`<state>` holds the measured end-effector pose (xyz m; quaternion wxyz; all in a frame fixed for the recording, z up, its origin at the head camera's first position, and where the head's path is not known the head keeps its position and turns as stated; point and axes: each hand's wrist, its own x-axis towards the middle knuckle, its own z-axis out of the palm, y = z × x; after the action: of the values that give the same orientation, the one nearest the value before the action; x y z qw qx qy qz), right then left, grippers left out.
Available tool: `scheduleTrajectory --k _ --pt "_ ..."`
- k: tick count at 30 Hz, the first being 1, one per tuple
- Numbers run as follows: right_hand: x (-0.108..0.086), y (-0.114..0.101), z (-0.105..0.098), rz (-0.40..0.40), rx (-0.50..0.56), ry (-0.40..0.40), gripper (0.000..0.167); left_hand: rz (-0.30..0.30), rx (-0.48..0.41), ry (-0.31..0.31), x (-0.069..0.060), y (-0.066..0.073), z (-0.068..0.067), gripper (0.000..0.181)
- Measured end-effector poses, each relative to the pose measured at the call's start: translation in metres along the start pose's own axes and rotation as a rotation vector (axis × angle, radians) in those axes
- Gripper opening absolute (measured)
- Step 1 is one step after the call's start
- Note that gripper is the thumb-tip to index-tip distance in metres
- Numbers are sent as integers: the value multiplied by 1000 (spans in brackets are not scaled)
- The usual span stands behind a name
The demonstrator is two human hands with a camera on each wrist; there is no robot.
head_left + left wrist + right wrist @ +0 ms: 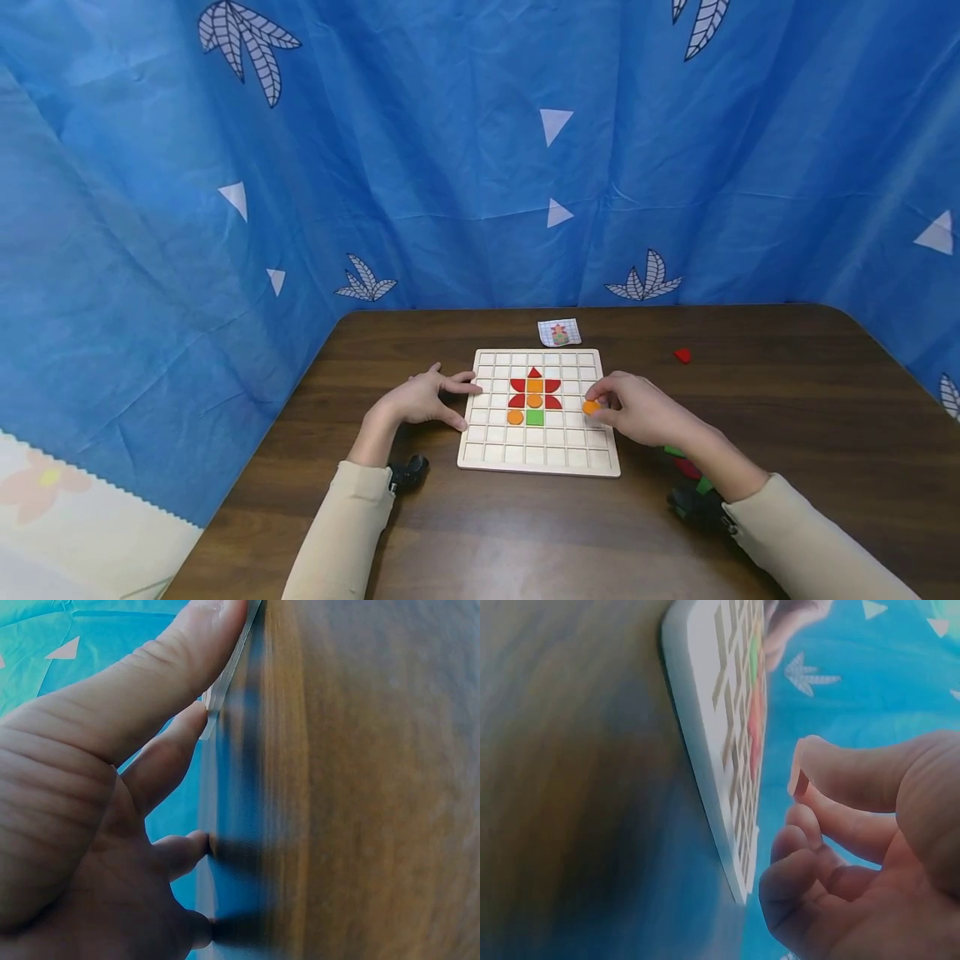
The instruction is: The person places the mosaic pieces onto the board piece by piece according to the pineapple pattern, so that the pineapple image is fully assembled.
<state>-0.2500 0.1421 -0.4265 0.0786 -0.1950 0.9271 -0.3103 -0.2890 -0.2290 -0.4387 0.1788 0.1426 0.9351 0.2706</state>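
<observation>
A pale wooden grid board lies on the table. Near its middle are a red triangle, red leaf-like pieces, an orange square, an orange disc, a green square and, left of that, another orange disc. My left hand rests at the board's left edge, fingers spread; in the left wrist view the left hand touches that edge. My right hand pinches an orange disc over the right side; the right wrist view shows the piece between thumb and finger.
Behind the board lies a small pattern card. A red piece sits to the right on the brown table. Green and red pieces lie partly under my right forearm. A blue curtain hangs behind the table.
</observation>
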Motion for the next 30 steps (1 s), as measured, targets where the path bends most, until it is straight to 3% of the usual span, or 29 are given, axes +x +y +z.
scheduleTrajectory --k 9,17,30 --pt "10 -20 20 29 17 -8 19 -6 -7 -5 1 -1 1 62" --pt "20 -30 37 -26 -21 7 15 11 3 -6 2 -1 0 63" --pt "24 -36 43 -21 -21 -4 15 16 -3 -13 2 -2 0 64"
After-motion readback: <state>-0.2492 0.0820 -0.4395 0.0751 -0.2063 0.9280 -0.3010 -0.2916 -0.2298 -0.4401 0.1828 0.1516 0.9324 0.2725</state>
